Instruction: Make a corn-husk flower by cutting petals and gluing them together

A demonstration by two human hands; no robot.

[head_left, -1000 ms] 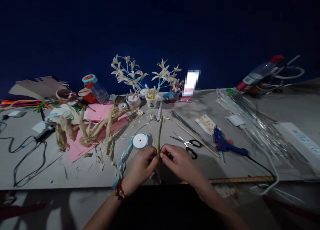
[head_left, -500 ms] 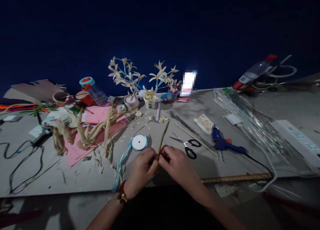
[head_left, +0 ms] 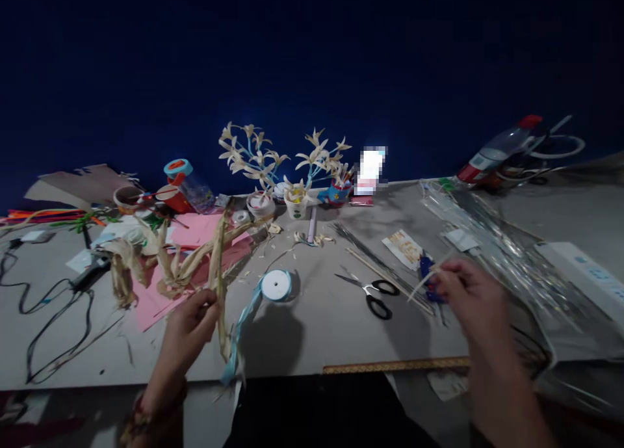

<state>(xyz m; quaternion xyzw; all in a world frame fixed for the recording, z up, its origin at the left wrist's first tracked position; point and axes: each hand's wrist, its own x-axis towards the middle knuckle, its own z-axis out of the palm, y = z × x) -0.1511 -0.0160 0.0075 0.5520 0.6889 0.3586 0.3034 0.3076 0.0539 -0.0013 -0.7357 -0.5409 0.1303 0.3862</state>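
Note:
My left hand (head_left: 192, 324) is at the left of the table, its fingers closed on a long dried husk strip (head_left: 221, 328) that runs up past the fingertips and down toward the table edge. Over on the right, my right hand (head_left: 470, 298), slightly blurred, pinches a thin pale strip (head_left: 422, 284) pointing to the left. Under and behind that hand lies a blue glue gun (head_left: 426, 266), partly covered. Black-handled scissors (head_left: 373, 292) rest between the hands, with a white spool of light-blue ribbon (head_left: 275, 285) to their left.
Dried husks (head_left: 166, 272) lie on pink paper (head_left: 153, 305) at the left. Pale husk flowers (head_left: 253, 155) stand in small cups (head_left: 296, 207) at the back. Wires (head_left: 361, 246), clear plastic packets (head_left: 497, 240), a tilted bottle (head_left: 497, 149) and a power strip (head_left: 582, 266) occupy the right side.
My hands were together at the centre, pinching one upright greenish strip. Now they are wide apart, left hand over the husks, right hand by the glue gun, each with a strip.

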